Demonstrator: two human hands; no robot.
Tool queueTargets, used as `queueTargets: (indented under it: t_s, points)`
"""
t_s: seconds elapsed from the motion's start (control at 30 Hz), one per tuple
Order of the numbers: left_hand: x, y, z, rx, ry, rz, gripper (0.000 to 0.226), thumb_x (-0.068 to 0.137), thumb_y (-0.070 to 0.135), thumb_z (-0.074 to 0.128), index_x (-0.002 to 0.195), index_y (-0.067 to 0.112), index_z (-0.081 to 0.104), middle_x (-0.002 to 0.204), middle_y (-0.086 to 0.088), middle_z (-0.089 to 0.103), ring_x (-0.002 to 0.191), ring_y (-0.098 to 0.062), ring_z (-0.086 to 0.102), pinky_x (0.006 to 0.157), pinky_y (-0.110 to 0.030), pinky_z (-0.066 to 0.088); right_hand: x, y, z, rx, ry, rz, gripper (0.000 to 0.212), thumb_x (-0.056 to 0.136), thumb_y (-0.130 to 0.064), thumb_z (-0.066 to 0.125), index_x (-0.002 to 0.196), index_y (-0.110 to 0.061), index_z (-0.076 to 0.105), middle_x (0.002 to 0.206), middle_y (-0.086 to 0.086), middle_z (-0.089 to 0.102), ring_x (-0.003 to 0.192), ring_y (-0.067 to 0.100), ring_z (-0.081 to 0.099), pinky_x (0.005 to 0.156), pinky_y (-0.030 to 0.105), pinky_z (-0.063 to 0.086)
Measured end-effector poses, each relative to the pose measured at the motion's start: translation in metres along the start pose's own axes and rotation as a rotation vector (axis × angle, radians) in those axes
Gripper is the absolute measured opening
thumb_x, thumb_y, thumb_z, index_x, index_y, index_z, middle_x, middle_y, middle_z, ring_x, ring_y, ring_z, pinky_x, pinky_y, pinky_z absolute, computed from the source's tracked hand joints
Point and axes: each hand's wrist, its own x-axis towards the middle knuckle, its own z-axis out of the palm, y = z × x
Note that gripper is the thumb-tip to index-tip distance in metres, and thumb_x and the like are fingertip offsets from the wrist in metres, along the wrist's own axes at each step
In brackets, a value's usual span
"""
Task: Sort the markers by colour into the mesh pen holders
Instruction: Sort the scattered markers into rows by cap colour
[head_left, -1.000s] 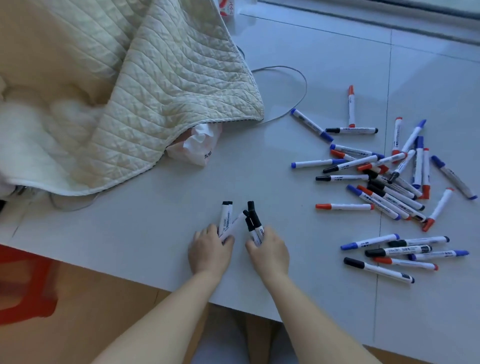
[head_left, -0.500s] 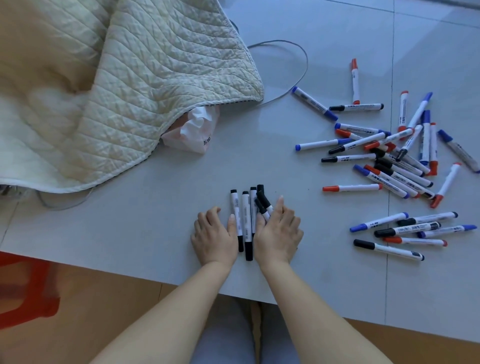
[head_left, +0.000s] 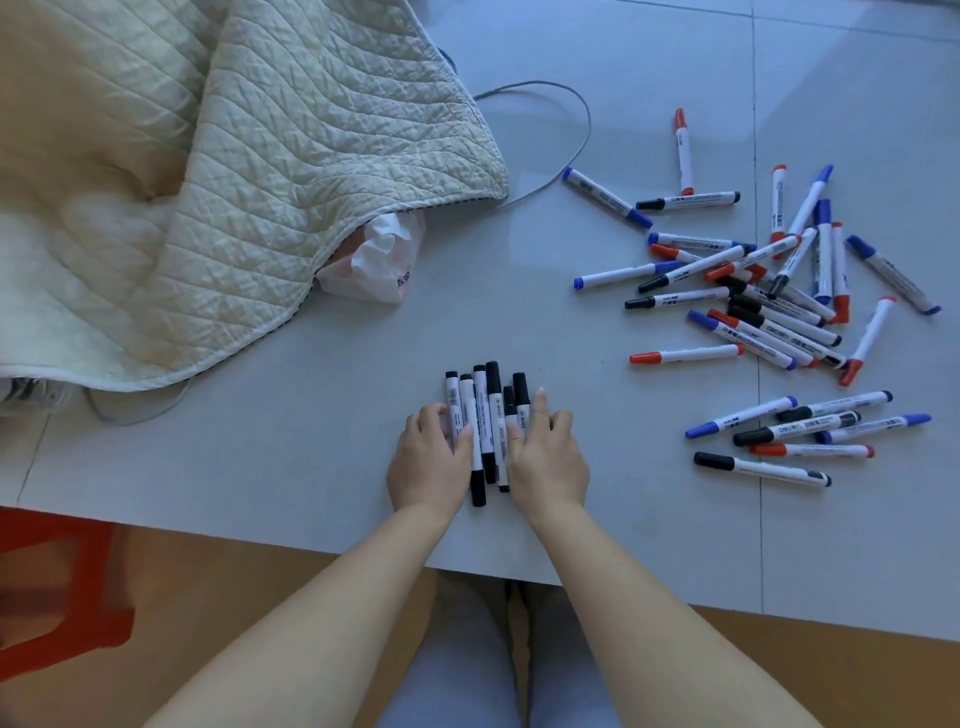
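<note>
Several black-capped white markers (head_left: 488, 415) lie side by side, flat on the white table (head_left: 291, 415), near its front edge. My left hand (head_left: 428, 462) rests palm down against their left side, its fingers over the leftmost marker. My right hand (head_left: 548, 457) rests palm down against their right side, fingertips on the rightmost markers. To the right lies a loose pile of red, blue and black markers (head_left: 753, 291). A smaller mixed group (head_left: 789, 436) lies nearer to me. No mesh pen holder is in view.
A cream quilted blanket (head_left: 234, 182) covers the table's left and far side. A crumpled plastic bag (head_left: 374, 265) pokes out from under it, and a grey cable (head_left: 571, 156) loops behind. A red stool (head_left: 62, 587) stands below the table's front edge at left.
One second ago both hands held the black markers upright in two bunches. They have since laid them flat in one row, and the hands now press in from both sides.
</note>
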Motion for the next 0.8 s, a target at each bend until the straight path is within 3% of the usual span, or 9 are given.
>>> queueTargets:
  t_s: [0.1, 0.17, 0.23, 0.3, 0.47, 0.63, 0.8]
  points:
    - [-0.003, 0.011, -0.007, 0.004, 0.089, 0.035, 0.036, 0.09, 0.033, 0.048, 0.123, 0.018, 0.046, 0.118, -0.001, 0.05, 0.106, -0.02, 0.05, 0.078, -0.034, 0.046, -0.007, 0.016, -0.015, 0.137, 0.018, -0.027, 0.051, 0.096, -0.042, 0.034, 0.141, -0.018, 0.028, 0.127, 0.004, 0.043, 0.102, 0.025, 0.055, 0.073, 0.034, 0.042]
    - [-0.007, 0.028, -0.006, -0.039, 0.111, 0.118, 0.028, 0.089, 0.024, 0.049, 0.116, 0.018, 0.05, 0.103, 0.004, 0.05, 0.093, -0.019, 0.052, 0.068, -0.03, 0.042, -0.011, 0.04, -0.029, 0.227, 0.082, -0.015, 0.04, 0.095, -0.036, 0.04, 0.13, -0.016, 0.041, 0.112, 0.0, 0.049, 0.088, 0.02, 0.055, 0.069, 0.031, 0.041]
    - [-0.014, 0.051, 0.001, -0.09, 0.057, 0.181, 0.022, 0.088, 0.02, 0.05, 0.109, 0.02, 0.054, 0.084, 0.012, 0.046, 0.077, -0.017, 0.05, 0.062, -0.026, 0.037, -0.014, 0.07, -0.046, 0.263, 0.168, 0.018, 0.031, 0.094, -0.03, 0.045, 0.12, -0.014, 0.048, 0.097, -0.004, 0.046, 0.082, 0.018, 0.051, 0.065, 0.027, 0.036]
    - [-0.02, 0.074, 0.011, -0.111, -0.014, 0.218, 0.021, 0.087, 0.019, 0.049, 0.107, 0.021, 0.055, 0.078, 0.013, 0.047, 0.071, -0.014, 0.049, 0.061, -0.025, 0.036, -0.018, 0.103, -0.064, 0.21, 0.238, 0.035, 0.024, 0.091, -0.023, 0.05, 0.113, -0.012, 0.052, 0.097, -0.002, 0.048, 0.089, 0.019, 0.051, 0.065, 0.027, 0.037]
    - [-0.031, 0.12, 0.039, -0.068, -0.152, 0.344, 0.018, 0.088, 0.02, 0.049, 0.105, 0.023, 0.054, 0.075, 0.014, 0.05, 0.068, -0.009, 0.05, 0.058, -0.025, 0.035, -0.019, 0.17, -0.104, -0.106, 0.364, 0.009, 0.023, 0.073, -0.003, 0.067, 0.095, -0.002, 0.063, 0.093, 0.016, 0.061, 0.085, 0.035, 0.055, 0.065, 0.04, 0.047]
    - [-0.036, 0.17, 0.076, 0.072, -0.274, 0.441, 0.017, 0.088, 0.025, 0.047, 0.102, 0.027, 0.056, 0.08, 0.013, 0.053, 0.072, -0.009, 0.051, 0.056, -0.025, 0.036, -0.01, 0.206, -0.119, -0.285, 0.31, -0.072, 0.026, 0.06, -0.003, 0.075, 0.083, -0.009, 0.066, 0.08, 0.009, 0.064, 0.073, 0.03, 0.059, 0.06, 0.035, 0.046]
    - [-0.043, 0.214, 0.118, 0.246, -0.345, 0.594, 0.018, 0.09, 0.029, 0.046, 0.101, 0.029, 0.06, 0.093, 0.011, 0.057, 0.084, -0.012, 0.051, 0.061, -0.026, 0.037, -0.008, 0.239, -0.134, -0.232, 0.343, -0.15, 0.025, 0.056, -0.007, 0.075, 0.077, -0.013, 0.064, 0.072, 0.003, 0.062, 0.067, 0.024, 0.058, 0.056, 0.031, 0.043]
